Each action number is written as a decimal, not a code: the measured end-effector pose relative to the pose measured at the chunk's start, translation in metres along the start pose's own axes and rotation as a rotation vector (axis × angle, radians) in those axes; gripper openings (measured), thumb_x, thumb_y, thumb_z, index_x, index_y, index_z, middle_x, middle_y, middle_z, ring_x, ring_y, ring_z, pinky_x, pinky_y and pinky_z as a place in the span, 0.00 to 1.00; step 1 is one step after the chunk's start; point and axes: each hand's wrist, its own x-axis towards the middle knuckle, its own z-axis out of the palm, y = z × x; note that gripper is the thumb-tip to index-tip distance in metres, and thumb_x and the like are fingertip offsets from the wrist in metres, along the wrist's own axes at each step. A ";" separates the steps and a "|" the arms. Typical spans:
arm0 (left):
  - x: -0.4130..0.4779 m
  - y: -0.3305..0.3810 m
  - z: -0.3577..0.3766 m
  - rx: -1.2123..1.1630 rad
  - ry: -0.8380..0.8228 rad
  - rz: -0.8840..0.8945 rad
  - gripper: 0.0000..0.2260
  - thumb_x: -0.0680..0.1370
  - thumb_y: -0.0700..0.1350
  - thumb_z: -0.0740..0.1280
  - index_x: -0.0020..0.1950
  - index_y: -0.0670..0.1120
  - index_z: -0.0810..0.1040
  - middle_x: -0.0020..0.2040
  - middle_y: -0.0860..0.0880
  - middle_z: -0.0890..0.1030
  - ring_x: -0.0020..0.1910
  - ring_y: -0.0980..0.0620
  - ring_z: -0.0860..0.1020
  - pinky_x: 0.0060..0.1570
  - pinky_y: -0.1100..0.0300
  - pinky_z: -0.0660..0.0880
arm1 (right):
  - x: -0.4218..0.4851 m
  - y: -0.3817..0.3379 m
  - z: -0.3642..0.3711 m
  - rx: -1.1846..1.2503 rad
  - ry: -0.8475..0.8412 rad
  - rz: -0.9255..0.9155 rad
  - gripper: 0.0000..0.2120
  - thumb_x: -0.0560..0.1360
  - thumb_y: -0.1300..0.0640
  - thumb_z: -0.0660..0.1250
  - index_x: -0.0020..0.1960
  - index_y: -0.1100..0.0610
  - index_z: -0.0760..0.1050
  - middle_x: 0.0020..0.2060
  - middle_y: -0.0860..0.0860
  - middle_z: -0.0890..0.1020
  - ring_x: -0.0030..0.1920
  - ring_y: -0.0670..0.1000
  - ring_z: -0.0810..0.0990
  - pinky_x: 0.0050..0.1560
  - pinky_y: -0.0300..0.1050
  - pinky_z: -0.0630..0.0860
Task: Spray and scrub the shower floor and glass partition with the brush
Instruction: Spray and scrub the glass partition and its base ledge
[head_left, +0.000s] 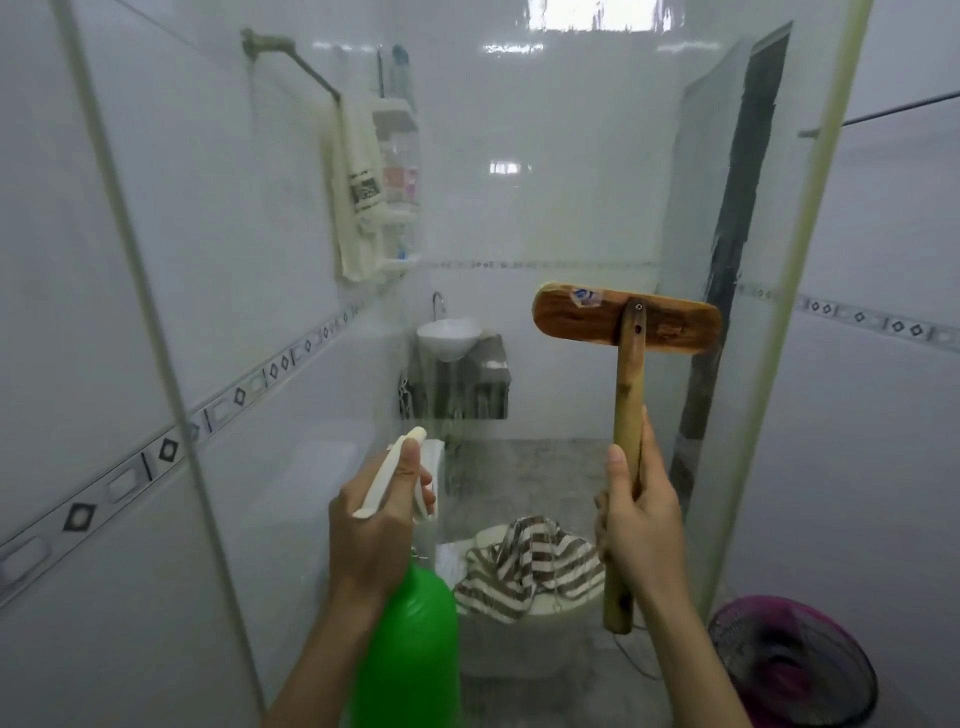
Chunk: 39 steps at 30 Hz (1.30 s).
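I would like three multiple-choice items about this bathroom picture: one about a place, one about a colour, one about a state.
1. Where does the striped cloth lie?
A) in the sink
B) on the toilet
C) over the towel rail

2. What colour is the body of the spray bottle?
A) blue
B) green
C) white

3. How is the brush held?
A) head up, handle gripped by the right hand
B) lying flat on the floor
C) head down, hanging from a hook

Answers:
1 B, the cloth is draped over the toilet, seen through the glass.
2 B, the body below the left hand is bright green; only the trigger top is white.
3 A, the wooden head is raised above the right hand, whose fingers curl round the handle.
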 end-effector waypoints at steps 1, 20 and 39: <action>0.001 -0.003 -0.001 0.010 -0.006 0.015 0.25 0.81 0.61 0.62 0.37 0.43 0.82 0.34 0.48 0.84 0.34 0.53 0.82 0.41 0.57 0.78 | 0.000 -0.001 -0.001 0.040 -0.010 0.007 0.25 0.82 0.51 0.56 0.76 0.37 0.52 0.28 0.48 0.69 0.27 0.48 0.68 0.28 0.47 0.70; -0.006 -0.005 -0.037 -0.077 0.048 0.023 0.15 0.81 0.60 0.56 0.44 0.63 0.81 0.41 0.56 0.84 0.24 0.50 0.74 0.27 0.56 0.73 | -0.026 0.024 0.042 -0.254 -0.167 0.089 0.17 0.78 0.42 0.56 0.39 0.53 0.69 0.26 0.46 0.70 0.22 0.42 0.68 0.22 0.35 0.64; -0.009 -0.012 -0.091 -0.066 0.084 -0.030 0.15 0.80 0.60 0.59 0.45 0.58 0.83 0.40 0.43 0.83 0.22 0.51 0.71 0.29 0.58 0.69 | -0.025 0.000 0.110 -0.405 -0.296 -0.015 0.17 0.80 0.41 0.54 0.44 0.53 0.68 0.31 0.50 0.75 0.28 0.48 0.73 0.27 0.42 0.70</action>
